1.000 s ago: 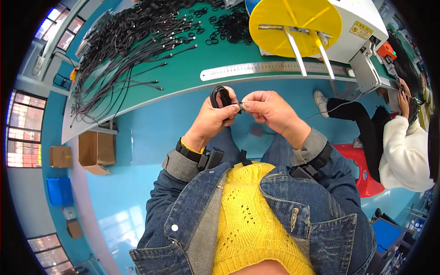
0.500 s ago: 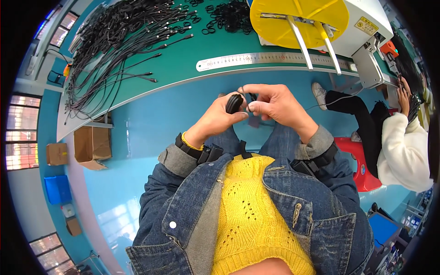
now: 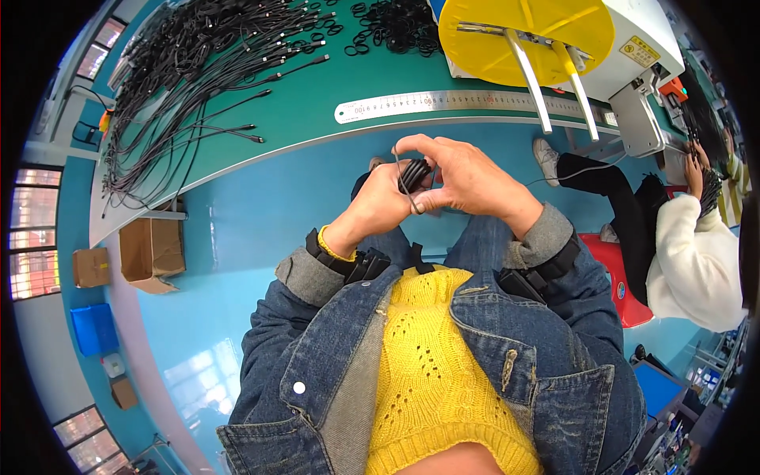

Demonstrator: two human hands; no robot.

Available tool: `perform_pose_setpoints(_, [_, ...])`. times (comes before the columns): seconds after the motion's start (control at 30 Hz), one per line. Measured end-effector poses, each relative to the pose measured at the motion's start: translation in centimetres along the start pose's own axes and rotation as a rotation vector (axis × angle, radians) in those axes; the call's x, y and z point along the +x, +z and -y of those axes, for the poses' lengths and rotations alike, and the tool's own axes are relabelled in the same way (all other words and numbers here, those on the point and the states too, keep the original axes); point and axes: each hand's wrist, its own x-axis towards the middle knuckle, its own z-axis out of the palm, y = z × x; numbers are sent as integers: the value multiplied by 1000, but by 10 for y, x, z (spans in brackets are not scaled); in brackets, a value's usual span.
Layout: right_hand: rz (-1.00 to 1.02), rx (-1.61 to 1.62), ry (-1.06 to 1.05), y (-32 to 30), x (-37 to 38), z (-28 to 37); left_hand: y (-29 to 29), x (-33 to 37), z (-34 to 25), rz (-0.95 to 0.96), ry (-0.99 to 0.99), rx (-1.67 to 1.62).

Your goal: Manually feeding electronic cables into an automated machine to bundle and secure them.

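Looks like a long green table (image 3: 293,119) with a pale edge, from ten o'clock to two o'clock. Holds a big messy pile of black cables (image 3: 214,47) between ten and eleven o'clock. Has a heap of small black loops (image 3: 400,28) at twelve, a shiny ruler (image 3: 443,103) at one, and a white machine (image 3: 645,32) with a yellow wheel (image 3: 483,59) toward two. Below, shows shiny blue floor (image 3: 198,301), with a red stool (image 3: 602,257) just past three.
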Motion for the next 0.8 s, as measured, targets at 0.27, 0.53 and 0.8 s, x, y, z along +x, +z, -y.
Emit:
perform_pose_setpoints(0.27, [61, 134, 3, -15, 38, -7, -28, 18, 0, -203, 94, 75])
perform_pose_setpoints(0.53, [68, 242, -127, -13, 80, -9, -60, 15, -16, -85, 296, -230])
perform_pose_setpoints(0.8, [-103, 1276, 200, 10, 93, -32, -102, 21, 19, 321, 269, -1262])
